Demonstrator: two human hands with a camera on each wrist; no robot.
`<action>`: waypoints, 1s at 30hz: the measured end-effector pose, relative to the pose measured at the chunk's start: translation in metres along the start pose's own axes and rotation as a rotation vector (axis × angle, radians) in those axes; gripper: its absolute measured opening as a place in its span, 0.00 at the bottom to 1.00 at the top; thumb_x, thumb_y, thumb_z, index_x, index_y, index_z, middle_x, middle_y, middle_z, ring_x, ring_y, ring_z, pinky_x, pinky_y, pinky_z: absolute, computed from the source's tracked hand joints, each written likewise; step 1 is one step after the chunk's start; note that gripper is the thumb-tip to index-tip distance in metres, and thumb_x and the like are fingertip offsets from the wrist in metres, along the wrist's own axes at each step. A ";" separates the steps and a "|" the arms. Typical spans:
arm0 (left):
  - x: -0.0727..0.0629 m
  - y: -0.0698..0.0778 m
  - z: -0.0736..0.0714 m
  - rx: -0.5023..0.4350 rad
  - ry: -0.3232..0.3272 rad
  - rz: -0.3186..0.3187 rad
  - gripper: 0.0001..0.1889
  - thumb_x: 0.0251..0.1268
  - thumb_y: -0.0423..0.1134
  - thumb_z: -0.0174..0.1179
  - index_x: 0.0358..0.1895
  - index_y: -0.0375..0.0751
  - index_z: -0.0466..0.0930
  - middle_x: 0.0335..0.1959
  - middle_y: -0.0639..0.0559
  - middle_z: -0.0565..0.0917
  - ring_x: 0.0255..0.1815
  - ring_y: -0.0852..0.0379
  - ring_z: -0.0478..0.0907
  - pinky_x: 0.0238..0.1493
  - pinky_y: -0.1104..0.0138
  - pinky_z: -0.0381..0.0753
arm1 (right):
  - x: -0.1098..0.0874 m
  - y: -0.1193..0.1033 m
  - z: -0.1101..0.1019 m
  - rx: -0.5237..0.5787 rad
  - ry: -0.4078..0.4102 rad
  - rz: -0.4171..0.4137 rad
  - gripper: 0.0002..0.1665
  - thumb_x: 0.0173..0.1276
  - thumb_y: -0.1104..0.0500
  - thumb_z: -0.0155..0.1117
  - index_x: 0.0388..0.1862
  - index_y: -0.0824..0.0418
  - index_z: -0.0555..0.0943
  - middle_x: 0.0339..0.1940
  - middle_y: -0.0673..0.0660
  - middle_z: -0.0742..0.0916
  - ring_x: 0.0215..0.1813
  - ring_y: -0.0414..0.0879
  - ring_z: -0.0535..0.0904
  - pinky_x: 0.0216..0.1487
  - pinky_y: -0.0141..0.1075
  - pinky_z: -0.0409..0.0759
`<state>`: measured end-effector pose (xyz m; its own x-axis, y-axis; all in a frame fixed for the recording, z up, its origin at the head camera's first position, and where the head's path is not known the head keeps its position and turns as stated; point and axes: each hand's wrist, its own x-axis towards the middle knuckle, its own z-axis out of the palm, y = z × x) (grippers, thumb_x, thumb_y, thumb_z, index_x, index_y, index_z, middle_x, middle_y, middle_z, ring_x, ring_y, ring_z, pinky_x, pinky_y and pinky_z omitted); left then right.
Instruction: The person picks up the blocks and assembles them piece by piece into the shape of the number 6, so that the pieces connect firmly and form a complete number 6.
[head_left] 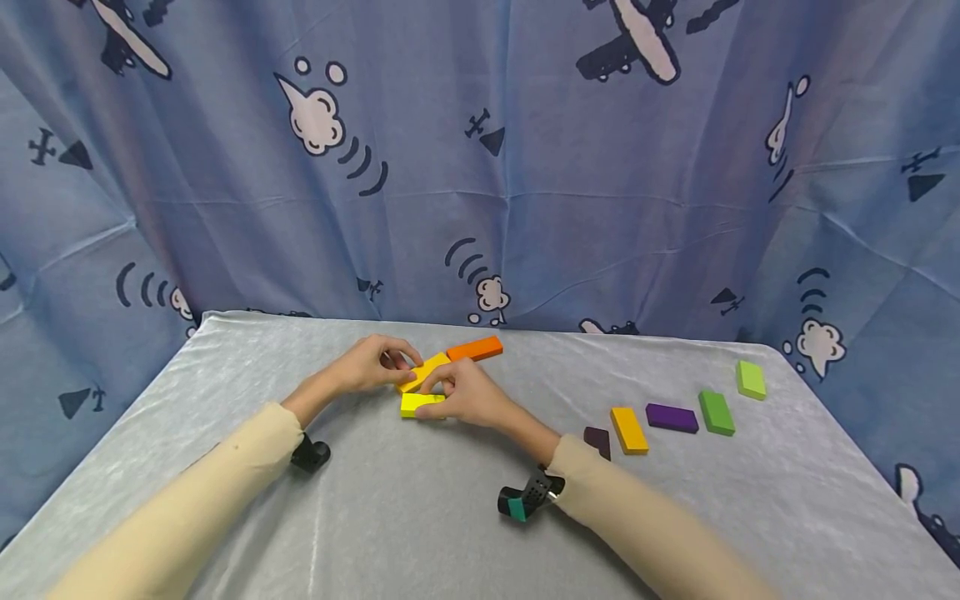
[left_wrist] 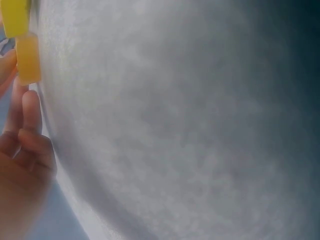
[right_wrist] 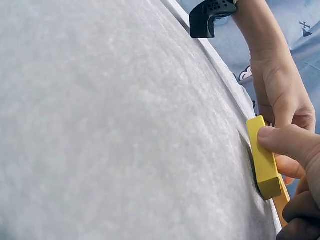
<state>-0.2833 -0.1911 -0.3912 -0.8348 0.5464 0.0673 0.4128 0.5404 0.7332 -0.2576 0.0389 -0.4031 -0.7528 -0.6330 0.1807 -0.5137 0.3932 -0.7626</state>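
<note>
A golden-yellow block (head_left: 429, 369) lies slantwise on the cloth, and the left hand (head_left: 371, 364) pinches its near-left end between thumb and fingers. Just in front of it is a lemon-yellow block (head_left: 412, 405), gripped by the right hand (head_left: 472, 395) with the thumb on its near face. From the right wrist, this lemon-yellow block (right_wrist: 263, 157) shows its long side, with the thumb pressed on it. An orange block (head_left: 476, 348) sits at the far end of the golden-yellow one, their ends close together. The left wrist view catches the golden-yellow block (left_wrist: 28, 59) at its edge.
Toward the right lie a dark block (head_left: 597, 442) partly behind the right sleeve, an amber block (head_left: 629, 431), a purple block (head_left: 672, 418), a green block (head_left: 717, 413) and a light-green block (head_left: 751, 380). A patterned blue curtain (head_left: 420, 250) hangs behind the cloth-covered table (head_left: 405, 517).
</note>
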 end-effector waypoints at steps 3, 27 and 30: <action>0.000 0.000 0.000 -0.006 -0.001 -0.004 0.11 0.66 0.31 0.69 0.50 0.39 0.87 0.34 0.52 0.86 0.35 0.54 0.83 0.42 0.60 0.83 | 0.000 -0.001 0.001 -0.001 0.004 0.010 0.16 0.57 0.58 0.83 0.39 0.64 0.89 0.13 0.48 0.67 0.16 0.38 0.59 0.20 0.30 0.59; 0.000 0.003 0.000 0.001 0.003 -0.010 0.11 0.67 0.31 0.69 0.50 0.38 0.87 0.34 0.51 0.86 0.36 0.54 0.83 0.43 0.60 0.82 | -0.012 0.004 -0.007 -0.008 0.007 0.072 0.16 0.54 0.58 0.84 0.40 0.61 0.88 0.13 0.48 0.66 0.16 0.38 0.57 0.19 0.31 0.59; 0.000 0.003 -0.001 0.003 0.001 -0.011 0.11 0.67 0.31 0.69 0.50 0.38 0.87 0.34 0.51 0.86 0.36 0.54 0.82 0.43 0.60 0.82 | -0.012 0.005 -0.007 -0.017 0.006 0.074 0.15 0.54 0.58 0.84 0.38 0.60 0.88 0.13 0.48 0.66 0.16 0.38 0.58 0.19 0.31 0.59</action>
<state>-0.2821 -0.1903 -0.3889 -0.8397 0.5397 0.0595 0.4044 0.5484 0.7319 -0.2536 0.0533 -0.4047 -0.7913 -0.5979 0.1281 -0.4636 0.4500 -0.7633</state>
